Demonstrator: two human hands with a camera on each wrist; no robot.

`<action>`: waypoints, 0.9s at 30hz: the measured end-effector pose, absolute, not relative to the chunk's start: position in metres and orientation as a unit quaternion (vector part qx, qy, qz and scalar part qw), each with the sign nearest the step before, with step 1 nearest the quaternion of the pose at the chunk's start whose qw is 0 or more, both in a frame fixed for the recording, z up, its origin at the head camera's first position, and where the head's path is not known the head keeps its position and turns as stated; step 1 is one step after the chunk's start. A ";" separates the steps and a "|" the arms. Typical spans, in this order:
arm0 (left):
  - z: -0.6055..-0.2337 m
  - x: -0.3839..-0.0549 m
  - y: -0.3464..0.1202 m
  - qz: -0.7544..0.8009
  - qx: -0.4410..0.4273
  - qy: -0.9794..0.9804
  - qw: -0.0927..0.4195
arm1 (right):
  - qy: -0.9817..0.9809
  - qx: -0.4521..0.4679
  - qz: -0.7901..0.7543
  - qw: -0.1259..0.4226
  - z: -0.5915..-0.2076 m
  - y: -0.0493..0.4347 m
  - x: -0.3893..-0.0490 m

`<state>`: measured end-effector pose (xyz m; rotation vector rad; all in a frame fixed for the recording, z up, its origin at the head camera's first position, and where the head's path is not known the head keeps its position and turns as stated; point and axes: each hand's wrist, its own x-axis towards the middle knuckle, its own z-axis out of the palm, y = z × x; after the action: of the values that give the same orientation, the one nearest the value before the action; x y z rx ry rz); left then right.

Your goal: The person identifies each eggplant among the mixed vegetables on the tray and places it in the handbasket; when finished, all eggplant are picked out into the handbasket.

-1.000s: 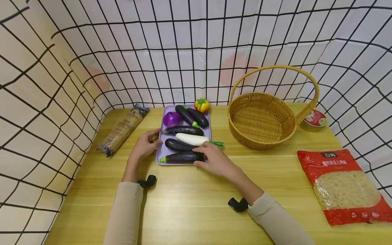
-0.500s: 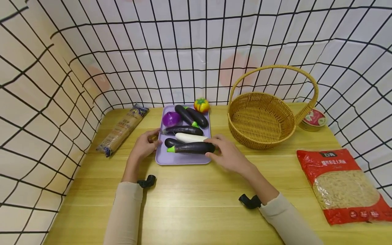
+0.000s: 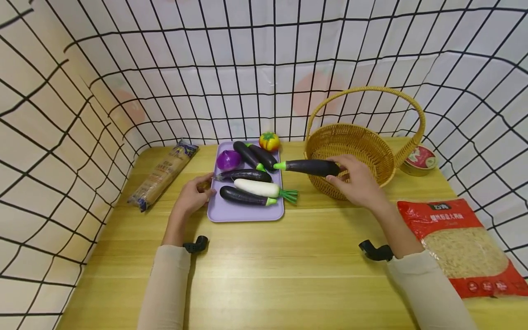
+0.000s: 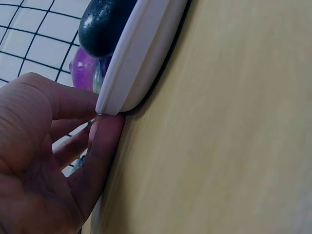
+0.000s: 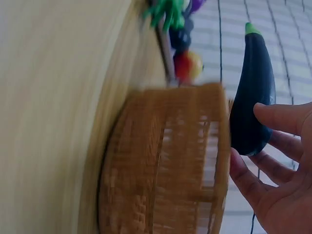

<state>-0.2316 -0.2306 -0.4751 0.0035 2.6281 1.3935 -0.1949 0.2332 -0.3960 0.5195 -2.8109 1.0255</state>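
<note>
My right hand (image 3: 358, 182) grips a dark eggplant (image 3: 307, 167) by its thick end, its green tip pointing left. In the right wrist view that eggplant (image 5: 252, 87) is held in the air beside the rim of the wicker basket (image 5: 161, 156). At the left edge of the lilac tray (image 3: 247, 214), my left hand (image 3: 193, 196) pinches the rim between thumb and finger, as the left wrist view shows. On the tray lie a white radish (image 3: 256, 187) with green leaves, a purple onion-shaped vegetable (image 3: 228, 160) and several eggplants, one (image 3: 243, 195) in front of the radish.
Behind the tray's right corner sits a yellow-red pumpkin-shaped vegetable (image 3: 270, 142). A noodle packet (image 3: 164, 174) lies at left. A round tin (image 3: 420, 161) stands right of the basket, and a red pasta bag (image 3: 462, 247) lies at front right. Black grid-patterned cloth surrounds the table.
The right hand has lifted the front eggplant off the tray and carried it right and back to the basket's near left rim. The left hand has stayed at the tray's edge.
</note>
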 end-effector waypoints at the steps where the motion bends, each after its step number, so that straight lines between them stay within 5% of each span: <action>1: -0.475 -0.231 -0.231 0.466 0.001 0.881 0.083 | -0.927 0.164 0.334 0.054 -0.395 0.240 -0.198; 16: -0.477 -0.233 -0.230 0.470 0.006 0.879 0.078 | -0.949 0.055 0.309 -0.025 -0.395 0.311 -0.251; 27: -0.475 -0.232 -0.231 0.471 0.003 0.879 0.076 | -0.966 0.029 0.253 -0.043 -0.413 0.317 -0.295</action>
<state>-0.2315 -0.2312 -0.4747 0.0092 2.6351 1.4131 -0.2949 0.3171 -0.4130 0.0948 -3.1201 0.8187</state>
